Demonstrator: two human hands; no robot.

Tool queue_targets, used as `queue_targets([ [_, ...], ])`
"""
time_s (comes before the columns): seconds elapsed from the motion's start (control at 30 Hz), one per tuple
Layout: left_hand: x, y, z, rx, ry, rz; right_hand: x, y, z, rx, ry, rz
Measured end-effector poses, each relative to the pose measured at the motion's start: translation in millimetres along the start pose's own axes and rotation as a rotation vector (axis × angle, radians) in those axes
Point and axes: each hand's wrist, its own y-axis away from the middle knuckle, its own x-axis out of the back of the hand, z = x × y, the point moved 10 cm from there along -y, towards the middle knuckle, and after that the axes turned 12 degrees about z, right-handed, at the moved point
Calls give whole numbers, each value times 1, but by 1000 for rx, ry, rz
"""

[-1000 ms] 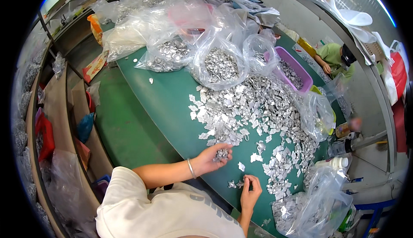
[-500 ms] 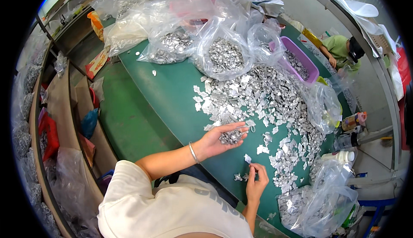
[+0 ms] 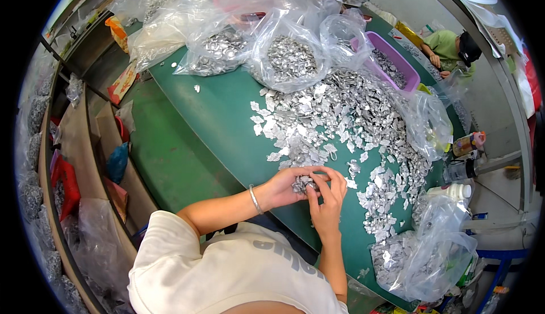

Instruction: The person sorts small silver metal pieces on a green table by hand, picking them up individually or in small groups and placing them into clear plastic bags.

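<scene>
My left hand (image 3: 284, 188), a silver bangle at its wrist, is cupped palm up over the green table (image 3: 201, 118). In it lies a small heap of silver metal pieces (image 3: 302, 184). Over that heap bends my right hand (image 3: 326, 205), thumb and fingers drawn together at the pieces; the fingers partly cover what they pinch. Just beyond both hands, many flat, leaf-like silver metal pieces (image 3: 301, 135) are spread across the table, thickening into a pile toward the back right.
Clear plastic bags of metal parts (image 3: 290, 58) stand at the back, near a purple bin (image 3: 393, 61). Another filled bag (image 3: 423, 257) lies at the right front. Bottles (image 3: 470, 144) stand along the right edge. A person in green (image 3: 443, 47) works beyond. Shelves (image 3: 76, 138) line the left.
My right hand has moved up and left from the table to the left palm, bringing along the small piece it pinched. The left hand's fingers have curled in slightly.
</scene>
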Motion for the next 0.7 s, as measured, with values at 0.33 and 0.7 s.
queue_targets([
  [0.33, 16, -18, 3, 38, 172, -44, 18, 9, 24, -187, -167, 206],
  [0.7, -10, -31, 180, -502, 432, 1, 32, 53, 67, -396, -305, 219],
])
